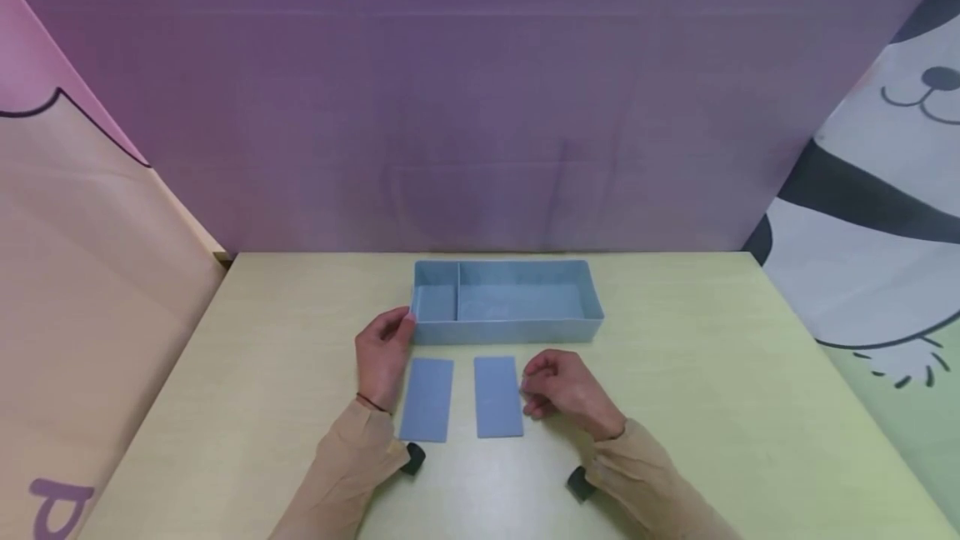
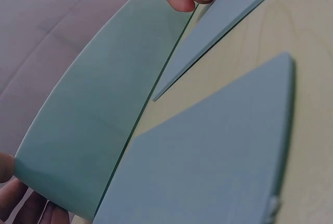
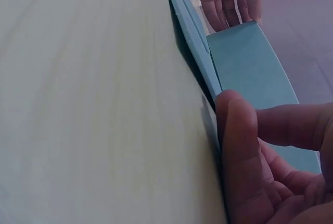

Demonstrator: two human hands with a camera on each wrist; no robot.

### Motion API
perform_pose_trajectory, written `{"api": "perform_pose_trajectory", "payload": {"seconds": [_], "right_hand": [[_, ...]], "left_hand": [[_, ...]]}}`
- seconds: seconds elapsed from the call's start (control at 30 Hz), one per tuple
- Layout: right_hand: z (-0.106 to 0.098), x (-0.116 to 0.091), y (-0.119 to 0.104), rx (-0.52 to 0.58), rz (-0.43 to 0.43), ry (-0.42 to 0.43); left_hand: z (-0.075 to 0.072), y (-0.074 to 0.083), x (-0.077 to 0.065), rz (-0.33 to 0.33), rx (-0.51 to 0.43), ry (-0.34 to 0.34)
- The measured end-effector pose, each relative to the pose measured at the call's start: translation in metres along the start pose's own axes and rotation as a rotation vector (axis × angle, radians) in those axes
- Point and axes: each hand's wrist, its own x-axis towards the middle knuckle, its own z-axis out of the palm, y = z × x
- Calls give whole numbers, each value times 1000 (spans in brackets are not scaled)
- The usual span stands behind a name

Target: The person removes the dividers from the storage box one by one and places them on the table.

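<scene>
My left hand rests at the near left corner of a pale blue divided box, its fingers against the outside of the end wall. On the table in front of the box lie two flat blue rectangular panels, a left panel and a right panel. My right hand is curled at the right panel's right edge, thumb and forefinger pinching there. In the right wrist view the thumb covers part of that edge, so the exact contact is hidden.
One thin divider splits the box into a small left and a long right compartment. The pale wooden table reaches a purple backdrop behind the box. Printed cloths hang at both sides.
</scene>
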Motion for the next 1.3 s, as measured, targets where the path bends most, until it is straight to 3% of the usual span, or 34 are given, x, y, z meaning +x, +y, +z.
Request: {"api": "perform_pose_trajectory", "payload": {"seconds": [0.97,1.3], "right_hand": [[-1,-3,-2,4,-9,-16],[-2,1,0,5,-90,-37]], "left_hand": [[1,1,-2,15,-12,10],[1,1,-2,36,-21,26]]}}
